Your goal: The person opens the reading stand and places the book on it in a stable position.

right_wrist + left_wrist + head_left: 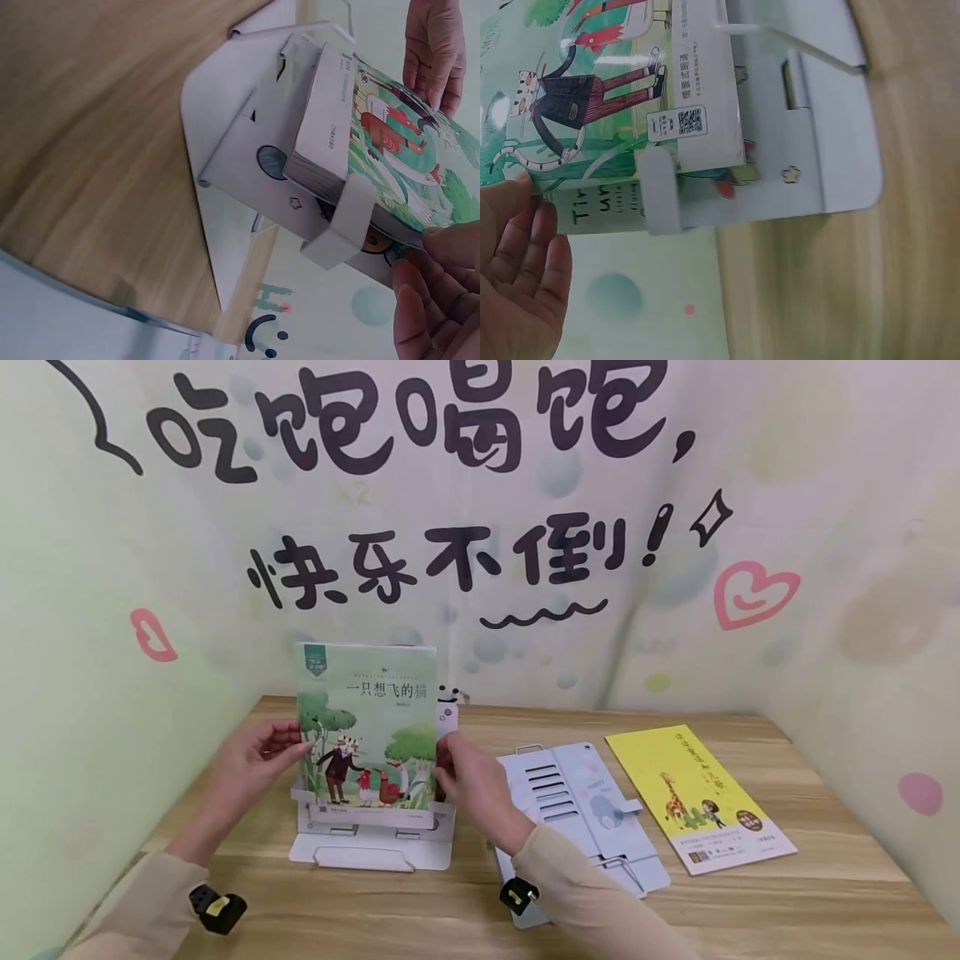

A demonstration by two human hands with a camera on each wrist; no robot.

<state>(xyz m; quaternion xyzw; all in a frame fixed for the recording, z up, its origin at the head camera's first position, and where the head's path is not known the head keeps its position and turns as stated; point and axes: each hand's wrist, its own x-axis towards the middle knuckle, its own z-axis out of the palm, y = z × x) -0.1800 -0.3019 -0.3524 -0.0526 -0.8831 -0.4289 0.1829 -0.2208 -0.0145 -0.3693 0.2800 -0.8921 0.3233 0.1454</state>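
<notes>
in the head view, a green picture book [367,718] is held upright directly in front of the white book stand [375,853], its long axis lined up with the stand's back. it is placed between the hands, neither nearer: its left edge is pinched by the left hand [251,764], its right edge by the right hand [477,781].

in the left wrist view, the cover is touched by the left thumb, farther from the stand's base than the left side clip [660,193], by which the book's edge is overlapped. a jacketed cat and a red bird are printed there, under some glare.

in the right wrist view, the opposite edge is gripped between thumb and fingers, past the stand's right side clip [343,225]; layered pages are shown.
</notes>
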